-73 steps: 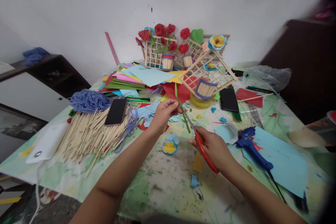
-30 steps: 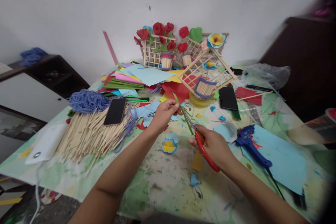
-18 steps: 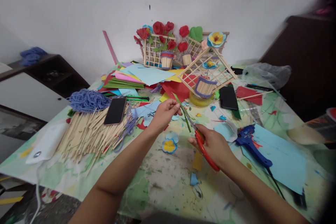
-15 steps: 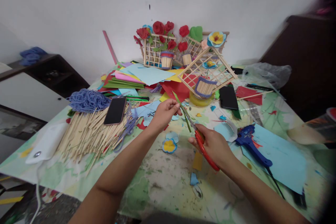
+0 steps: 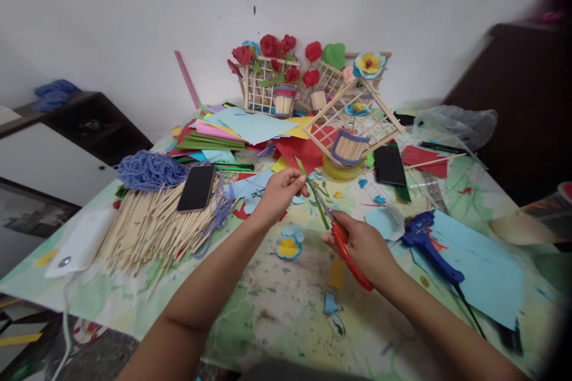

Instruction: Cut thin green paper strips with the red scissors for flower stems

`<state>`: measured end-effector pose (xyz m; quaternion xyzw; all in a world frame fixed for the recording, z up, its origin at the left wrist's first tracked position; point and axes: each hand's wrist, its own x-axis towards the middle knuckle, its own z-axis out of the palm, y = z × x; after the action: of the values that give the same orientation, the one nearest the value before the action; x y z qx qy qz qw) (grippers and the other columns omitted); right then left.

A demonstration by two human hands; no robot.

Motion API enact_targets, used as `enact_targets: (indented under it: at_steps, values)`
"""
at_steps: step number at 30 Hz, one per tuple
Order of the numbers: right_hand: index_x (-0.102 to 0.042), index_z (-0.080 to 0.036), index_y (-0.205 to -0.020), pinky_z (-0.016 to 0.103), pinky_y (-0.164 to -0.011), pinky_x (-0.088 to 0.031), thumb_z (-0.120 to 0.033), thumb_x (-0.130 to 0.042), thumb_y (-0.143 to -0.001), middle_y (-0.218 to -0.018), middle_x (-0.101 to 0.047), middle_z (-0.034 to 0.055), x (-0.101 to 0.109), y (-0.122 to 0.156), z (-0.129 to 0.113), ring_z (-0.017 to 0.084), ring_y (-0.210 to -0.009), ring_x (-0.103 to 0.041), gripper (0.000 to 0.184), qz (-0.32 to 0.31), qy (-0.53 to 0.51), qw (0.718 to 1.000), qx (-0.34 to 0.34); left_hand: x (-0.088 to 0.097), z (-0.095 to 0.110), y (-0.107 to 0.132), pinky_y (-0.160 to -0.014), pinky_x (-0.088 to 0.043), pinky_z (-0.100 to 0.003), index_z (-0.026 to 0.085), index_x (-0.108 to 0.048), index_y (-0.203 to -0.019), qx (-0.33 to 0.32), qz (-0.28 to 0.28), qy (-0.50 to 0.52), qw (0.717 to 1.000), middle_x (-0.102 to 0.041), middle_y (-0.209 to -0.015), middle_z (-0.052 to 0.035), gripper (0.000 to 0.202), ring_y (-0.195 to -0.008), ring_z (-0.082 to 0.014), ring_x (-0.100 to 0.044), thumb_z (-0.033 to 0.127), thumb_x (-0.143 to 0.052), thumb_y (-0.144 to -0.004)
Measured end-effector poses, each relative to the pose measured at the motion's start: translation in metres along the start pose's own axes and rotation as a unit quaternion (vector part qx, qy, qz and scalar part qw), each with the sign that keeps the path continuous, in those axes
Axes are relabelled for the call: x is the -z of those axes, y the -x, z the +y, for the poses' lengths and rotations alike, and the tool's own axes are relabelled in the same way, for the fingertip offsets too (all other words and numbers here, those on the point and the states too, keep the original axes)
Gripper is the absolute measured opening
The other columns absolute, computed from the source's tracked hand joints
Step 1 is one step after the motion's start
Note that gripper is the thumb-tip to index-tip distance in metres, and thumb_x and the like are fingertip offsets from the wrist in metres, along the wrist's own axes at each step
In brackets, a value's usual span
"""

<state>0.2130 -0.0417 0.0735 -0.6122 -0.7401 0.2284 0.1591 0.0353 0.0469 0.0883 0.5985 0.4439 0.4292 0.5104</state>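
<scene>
My left hand [image 5: 285,190] pinches a narrow green paper strip [image 5: 319,207] between thumb and fingers. Part of the strip sticks up past the fingertips, and the rest hangs down toward the right. My right hand [image 5: 360,244] is closed around the red handles of a pair of scissors [image 5: 346,253], whose blades point up and left along the strip. A thin curl of green paper [image 5: 323,191] shows beside the blades. Below the hands, a blue and yellow paper flower [image 5: 288,247] lies on the table.
Bamboo sticks [image 5: 147,226], blue yarn [image 5: 151,171] and a phone [image 5: 196,189] lie on the left. Stick lattices with paper flowers [image 5: 270,80] stand against the wall, behind stacked coloured paper [image 5: 250,125]. A blue glue gun [image 5: 431,247] rests on light-blue paper [image 5: 487,274] at right.
A thin green curl now shows to the right of the scissor blades. The strip's lower end has shifted slightly right. Both hands stay almost in place.
</scene>
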Motion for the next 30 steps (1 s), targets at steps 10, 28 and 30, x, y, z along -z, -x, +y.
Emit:
enact_targets:
  at_steps: [10,28,30]
  values:
    - [-0.056,-0.022,-0.094,0.025,-0.055,-0.032,-0.049,-0.042,-0.087,-0.067,-0.063,0.0027,-0.0007,-0.0016,-0.0014,0.020,-0.062,-0.058,0.032,-0.002,-0.012,1.000,0.005,0.0007,0.0006,-0.0001,-0.061,-0.039,-0.024,0.016,-0.052,-0.072,0.001,0.001,-0.003,1.000,-0.059,-0.058,-0.0003,0.018,-0.058,-0.0111,-0.054,0.032,-0.055,-0.080]
    - [-0.056,-0.022,-0.108,0.025,-0.054,-0.029,-0.045,-0.045,-0.085,-0.071,-0.068,0.0036,0.0006,0.0000,-0.0004,0.024,-0.068,-0.064,0.034,0.019,0.060,0.998,-0.008,0.0022,-0.0024,-0.0007,-0.061,-0.040,-0.025,0.016,-0.054,-0.074,0.000,-0.021,-0.020,1.000,-0.061,-0.060,-0.0013,0.020,-0.060,-0.0122,-0.056,0.035,-0.055,-0.080]
    - [-0.056,-0.022,-0.107,0.025,-0.054,-0.028,-0.045,-0.045,-0.085,-0.071,-0.069,0.0038,0.0006,-0.0002,0.0000,0.024,-0.068,-0.064,0.033,0.022,0.065,0.998,-0.005,0.0028,-0.0033,-0.0010,-0.061,-0.041,-0.025,0.016,-0.054,-0.075,-0.003,-0.023,-0.026,0.999,-0.061,-0.060,-0.0012,0.020,-0.060,-0.0124,-0.056,0.035,-0.055,-0.080]
